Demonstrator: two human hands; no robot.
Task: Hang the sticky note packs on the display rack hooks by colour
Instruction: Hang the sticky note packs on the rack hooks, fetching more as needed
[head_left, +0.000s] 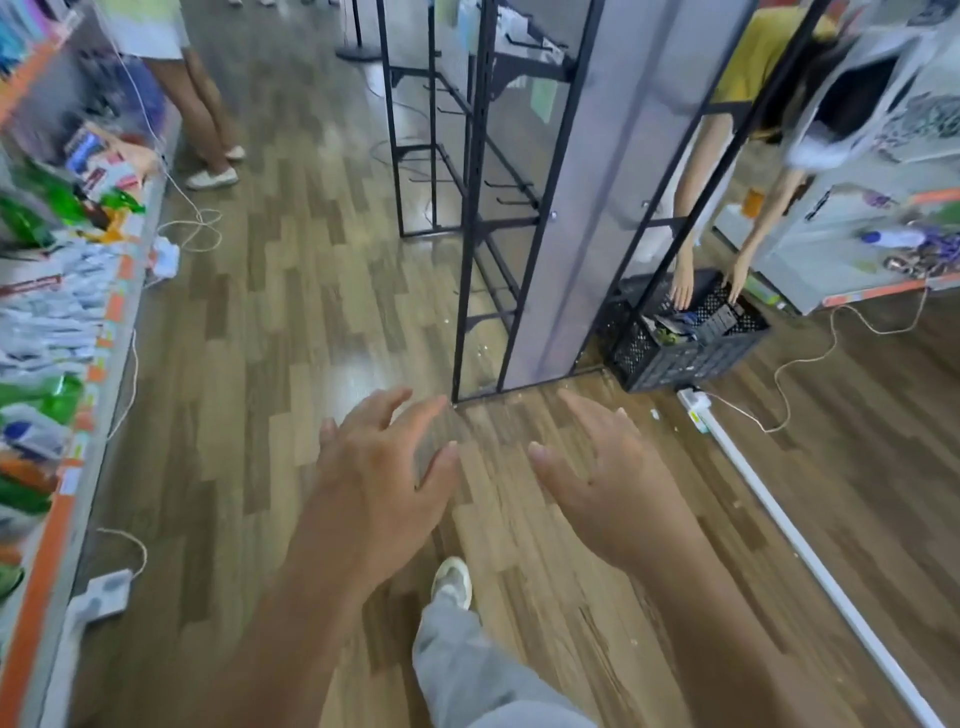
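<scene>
My left hand (382, 467) and my right hand (602, 478) are stretched out in front of me over the wooden floor, fingers spread, both holding nothing. Ahead stands the black-framed display rack (470, 218) with a grey panel and several bare black hooks (511, 187). A few pale green and blue packs (544, 98) hang near its top, blurred. A black plastic crate (685, 348) with mixed items sits on the floor right of the rack, where another person's hands reach into it.
A shelf unit (62, 322) full of goods runs along the left. A person stands at the far left. Cables, a power strip (101, 597) and a white floor rail (810, 561) lie on the floor. Another shelf stands at the right.
</scene>
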